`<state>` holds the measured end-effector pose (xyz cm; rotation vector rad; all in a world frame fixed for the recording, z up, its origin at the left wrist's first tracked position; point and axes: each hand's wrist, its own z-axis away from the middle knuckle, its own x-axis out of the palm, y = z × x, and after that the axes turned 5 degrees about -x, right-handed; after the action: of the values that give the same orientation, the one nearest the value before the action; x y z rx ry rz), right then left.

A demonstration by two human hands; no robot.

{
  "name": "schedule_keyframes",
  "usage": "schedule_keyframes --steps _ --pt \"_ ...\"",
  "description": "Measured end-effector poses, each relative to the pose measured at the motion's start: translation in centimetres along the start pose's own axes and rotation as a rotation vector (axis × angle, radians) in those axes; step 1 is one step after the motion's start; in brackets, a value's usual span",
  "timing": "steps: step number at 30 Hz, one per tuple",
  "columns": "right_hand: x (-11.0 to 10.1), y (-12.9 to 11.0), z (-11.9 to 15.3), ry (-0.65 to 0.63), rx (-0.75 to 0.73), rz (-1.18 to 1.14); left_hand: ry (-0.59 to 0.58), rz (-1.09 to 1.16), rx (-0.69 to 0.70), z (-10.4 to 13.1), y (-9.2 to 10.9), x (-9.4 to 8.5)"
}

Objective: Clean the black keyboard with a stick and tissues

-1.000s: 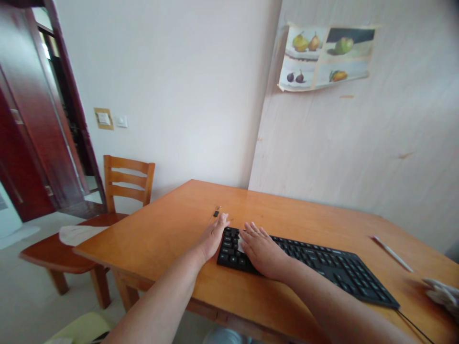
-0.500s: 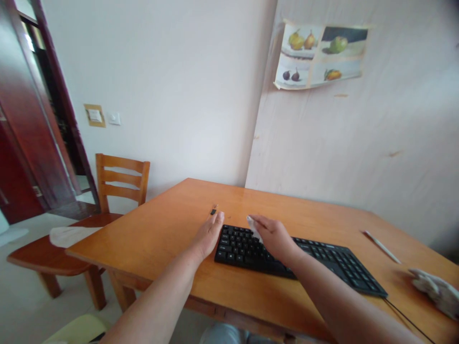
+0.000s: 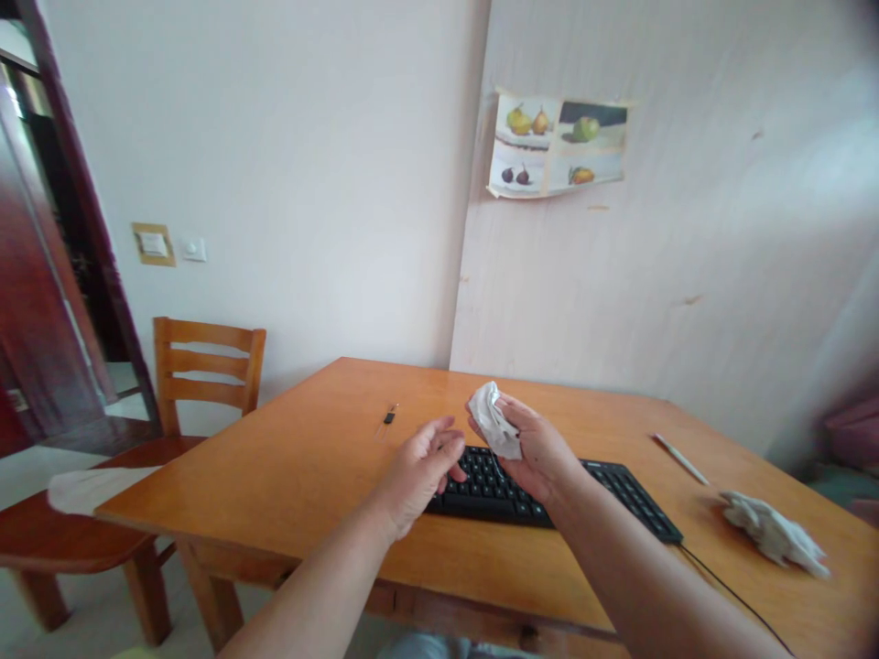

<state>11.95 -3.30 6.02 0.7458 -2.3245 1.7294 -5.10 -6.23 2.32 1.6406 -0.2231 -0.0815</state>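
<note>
My right hand (image 3: 536, 448) holds a crumpled white tissue (image 3: 495, 421) between thumb and fingers, raised over the middle of a black keyboard (image 3: 491, 490). The tissue shows a few small dark spots. Beside it, my left hand (image 3: 418, 471) hovers at the keyboard's left end, fingers loosely curled but apart, with nothing in them. The keyboard lies on the wooden table (image 3: 309, 458), and both arms reach across the table's front edge.
A small black object (image 3: 390, 417) lies left of the keyboard. To the right are a white pen-like stick (image 3: 679, 458), a crumpled greyish cloth (image 3: 773, 531) and the keyboard's cable (image 3: 728, 586). A wooden chair (image 3: 210, 366) stands at the left.
My right hand has turned palm upward, showing the tissue more fully. The fingers of my left hand have curled, and it has come nearer to the right one. The view has shifted right.
</note>
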Motion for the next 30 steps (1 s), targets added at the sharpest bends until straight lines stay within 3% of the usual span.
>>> schedule_keyframes --steps 2,4,7,11,15,20,25,30 --pt "0.7 -0.1 0.4 -0.009 0.02 -0.054 -0.191 0.154 -0.063 0.9 0.4 1.9" --pt "1.2 -0.2 0.7 0.012 0.03 -0.096 -0.283 0.235 -0.107 1.5 0.4 3.1" --pt "1.1 -0.4 0.8 0.063 -0.002 -0.155 -0.233 0.202 -0.139 1.8 0.1 3.3" --pt "0.2 -1.0 0.8 0.147 -0.017 -0.235 -0.09 0.12 -0.07 1.8 -0.2 1.6" --pt "-0.7 -1.4 0.9 0.264 0.019 -0.248 0.099 0.059 0.004 1.8 -0.4 -1.7" --pt "-1.7 -0.7 1.1 0.308 0.036 -0.237 0.391 -0.064 0.079 1.4 -0.6 -7.8" --pt "-2.7 0.4 1.1 0.366 0.049 -0.251 0.77 -0.276 0.038 0.9 -0.4 -14.3" --pt "-3.8 0.8 1.0 0.408 0.055 -0.226 0.923 -0.42 -0.044 1.1 0.2 -19.5"
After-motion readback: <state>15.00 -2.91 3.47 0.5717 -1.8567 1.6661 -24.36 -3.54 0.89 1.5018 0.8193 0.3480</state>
